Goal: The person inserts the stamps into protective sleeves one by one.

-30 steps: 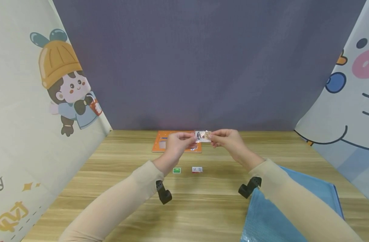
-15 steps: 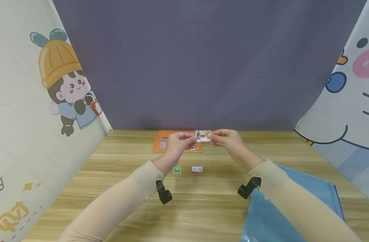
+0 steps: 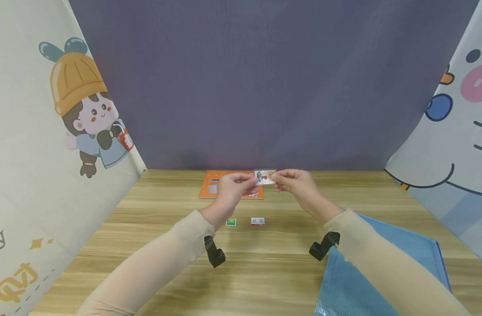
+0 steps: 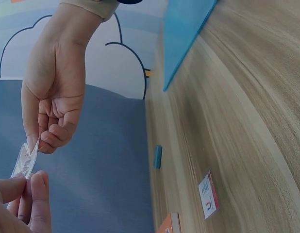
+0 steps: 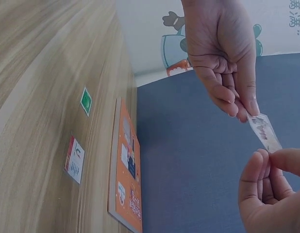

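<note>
Up in front of the back cloth, my two hands hold a small picture card in a clear plastic sleeve [image 3: 265,177] between them. The left hand [image 3: 234,186] pinches its left end between thumb and fingers. At the other end, the right hand [image 3: 298,184] pinches the right edge, with its other fingers curled underneath. In the right wrist view the clear sleeve [image 5: 264,133] spans the gap between both sets of fingertips. Below on the table lie a green card [image 3: 231,222] and a white card with a red edge [image 3: 258,221].
An orange book [image 3: 209,193] lies at the table's back, partly behind the left hand. A blue mesh pouch [image 3: 419,250] is under the right forearm. In the left wrist view a small blue-green block [image 4: 158,157] sits on the wooden table [image 3: 154,245].
Both hands keep their pinch on the sleeved card. The right hand and forearm have shifted very slightly left, and the shine on the sleeve has changed.
</note>
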The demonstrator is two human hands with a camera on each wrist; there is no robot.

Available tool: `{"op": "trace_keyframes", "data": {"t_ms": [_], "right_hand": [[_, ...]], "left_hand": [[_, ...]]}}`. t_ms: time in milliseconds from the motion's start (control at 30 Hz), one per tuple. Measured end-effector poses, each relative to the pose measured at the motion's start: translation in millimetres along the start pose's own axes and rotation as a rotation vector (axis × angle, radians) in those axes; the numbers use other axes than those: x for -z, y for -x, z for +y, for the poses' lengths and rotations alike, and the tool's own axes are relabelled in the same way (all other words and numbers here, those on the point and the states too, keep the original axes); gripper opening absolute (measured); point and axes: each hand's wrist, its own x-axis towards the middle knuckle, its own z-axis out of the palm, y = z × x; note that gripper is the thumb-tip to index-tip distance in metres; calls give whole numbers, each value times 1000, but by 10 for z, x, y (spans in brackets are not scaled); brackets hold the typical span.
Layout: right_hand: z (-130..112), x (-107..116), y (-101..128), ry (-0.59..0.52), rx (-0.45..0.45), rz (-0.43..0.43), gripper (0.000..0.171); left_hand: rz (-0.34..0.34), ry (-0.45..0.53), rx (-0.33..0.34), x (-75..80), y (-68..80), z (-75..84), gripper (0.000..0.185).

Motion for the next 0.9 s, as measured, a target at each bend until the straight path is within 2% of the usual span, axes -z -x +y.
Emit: {"op": "trace_keyframes", "data": {"t_ms": [433,900], "right_hand": [[4,-26,10,8,-2,12,33],[2,-39,32,-34,1,8,23]], "left_hand": [[7,6,-9,-5,23,9,20],[4,21,-14,-20,21,-16,19]]}}
